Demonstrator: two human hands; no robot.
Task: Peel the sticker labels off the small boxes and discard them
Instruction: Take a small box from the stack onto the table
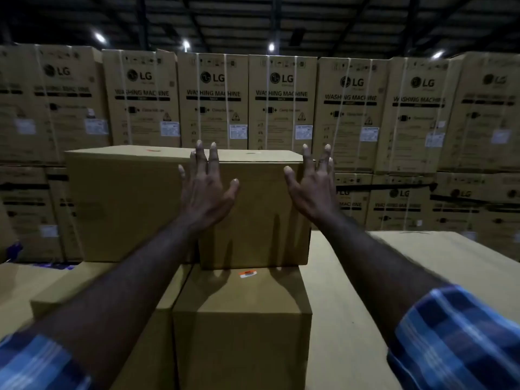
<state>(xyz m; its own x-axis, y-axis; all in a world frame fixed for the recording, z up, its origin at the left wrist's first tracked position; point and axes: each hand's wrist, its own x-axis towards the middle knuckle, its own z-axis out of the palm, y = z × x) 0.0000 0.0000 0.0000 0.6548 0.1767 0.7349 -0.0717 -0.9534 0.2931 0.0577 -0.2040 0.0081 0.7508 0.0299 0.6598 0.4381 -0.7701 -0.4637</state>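
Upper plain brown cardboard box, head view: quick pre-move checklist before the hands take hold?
1. Left hand free, fingers spread: ok.
2. Right hand free, fingers spread: ok.
3. Hands bracket the upper plain brown cardboard box: cannot tell, contact is unclear; the right hand is at its right edge.
4. Upper box seated squarely on the lower brown cardboard box: cannot tell; it is set back on that box's far part.
5. Orange and white sticker label on the lower box's top, uncovered: ok.
6. Sticker on the upper box's top: cannot tell, only a faint mark shows.
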